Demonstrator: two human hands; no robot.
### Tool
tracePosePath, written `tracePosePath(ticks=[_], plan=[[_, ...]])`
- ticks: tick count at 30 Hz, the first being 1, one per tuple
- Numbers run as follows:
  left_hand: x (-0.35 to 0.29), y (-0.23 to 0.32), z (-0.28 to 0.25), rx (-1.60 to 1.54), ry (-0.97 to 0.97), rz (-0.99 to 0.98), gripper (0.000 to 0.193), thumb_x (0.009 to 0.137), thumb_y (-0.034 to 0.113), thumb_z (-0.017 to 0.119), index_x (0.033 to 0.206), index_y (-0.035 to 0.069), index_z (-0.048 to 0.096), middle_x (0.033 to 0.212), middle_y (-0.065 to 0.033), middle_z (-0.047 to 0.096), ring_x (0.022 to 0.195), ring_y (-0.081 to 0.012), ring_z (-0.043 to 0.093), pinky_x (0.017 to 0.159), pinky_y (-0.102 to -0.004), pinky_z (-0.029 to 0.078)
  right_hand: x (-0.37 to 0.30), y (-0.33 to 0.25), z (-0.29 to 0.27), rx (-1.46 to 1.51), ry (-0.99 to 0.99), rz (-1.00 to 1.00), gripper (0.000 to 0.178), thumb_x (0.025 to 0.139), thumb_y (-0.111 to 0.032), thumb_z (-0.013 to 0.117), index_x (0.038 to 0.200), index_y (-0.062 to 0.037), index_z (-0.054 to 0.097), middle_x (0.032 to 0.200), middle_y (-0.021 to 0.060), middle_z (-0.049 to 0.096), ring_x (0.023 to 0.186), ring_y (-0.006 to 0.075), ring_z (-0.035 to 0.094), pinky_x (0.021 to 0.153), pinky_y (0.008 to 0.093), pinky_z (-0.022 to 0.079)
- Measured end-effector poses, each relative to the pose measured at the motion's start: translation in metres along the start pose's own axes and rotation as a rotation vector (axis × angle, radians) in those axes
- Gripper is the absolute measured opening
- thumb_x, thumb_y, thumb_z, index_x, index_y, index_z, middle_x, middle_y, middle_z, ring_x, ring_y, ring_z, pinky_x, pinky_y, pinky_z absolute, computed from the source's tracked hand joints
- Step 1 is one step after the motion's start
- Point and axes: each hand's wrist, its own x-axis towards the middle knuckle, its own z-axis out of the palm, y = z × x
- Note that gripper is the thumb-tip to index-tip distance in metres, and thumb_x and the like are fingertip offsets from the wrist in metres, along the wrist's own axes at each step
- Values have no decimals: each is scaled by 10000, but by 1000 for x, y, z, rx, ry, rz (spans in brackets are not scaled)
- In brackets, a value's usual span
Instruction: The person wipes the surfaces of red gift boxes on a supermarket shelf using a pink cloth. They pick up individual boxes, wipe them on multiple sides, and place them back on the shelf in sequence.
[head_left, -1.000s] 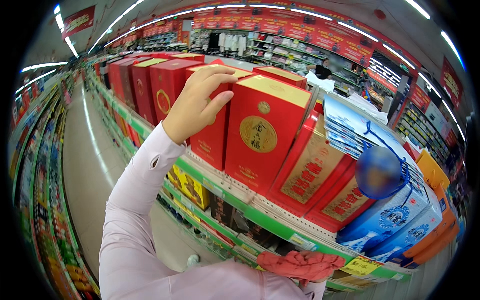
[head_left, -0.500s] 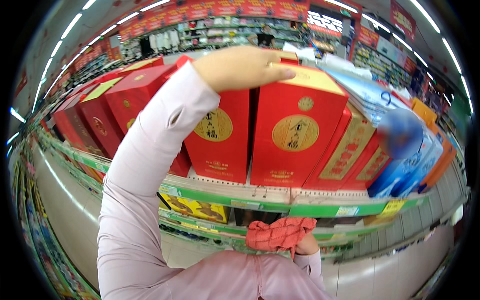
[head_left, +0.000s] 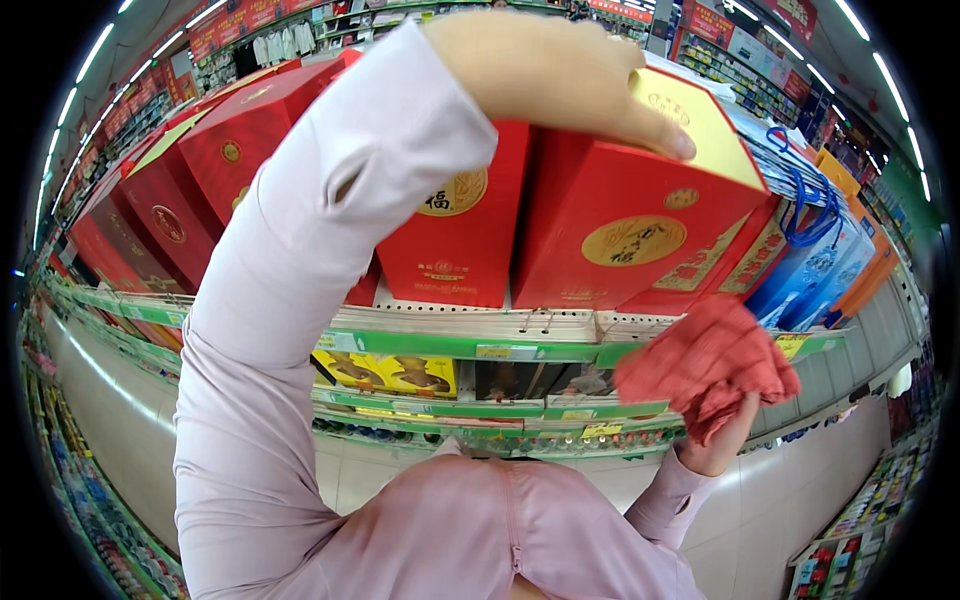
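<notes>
My left hand [head_left: 575, 80] reaches up and across to a tall red gift box [head_left: 570, 205] with a yellow top and a round gold emblem. Its thumb lies on the top; the fingers curl over the far edge, partly hidden and blurred. The box leans forward toward me on the shelf. My right hand [head_left: 727, 440] holds a crumpled red cloth [head_left: 715, 365] low in front of the shelf edge, with the fingers mostly covered by it. A matching red box [head_left: 450, 250] stands just left of the tilted one, partly behind my left forearm.
More dark red boxes [head_left: 165, 215] line the shelf to the left. At the right are blue gift bags [head_left: 810, 270] with blue cord handles and an orange box [head_left: 868, 265]. Yellow boxes [head_left: 390, 373] sit on the shelf below. A green price strip [head_left: 450, 345] runs along the edge.
The red box has tipped forward under my left hand. My right hand has moved right and up with the cloth, which now hangs nearer the shelf front. The view has shifted downward.
</notes>
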Motion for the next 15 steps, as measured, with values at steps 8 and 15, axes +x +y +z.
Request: tracePosePath(ticks=[8,15], plan=[[-11,-3,-13,66,-103,145,1120,773,752,679,1368,-175,475,1427,-329,476,1336,-427,469,1134,-429,379,6,-5,115,-148,-19,-810,540,1069,-297,421,1523,-9,378,1362,135,596,1109,214,648,940,344,539],[21,-32,-5,-66,-230,81,1013,776,572,715,1490,-87,427,1515,-249,430,1399,-365,411,1157,-376,340,48,-4,197,-638,-373,-1384,419,878,-321,738,1265,-164,692,1512,152,515,1452,374,396,1199,495,279]])
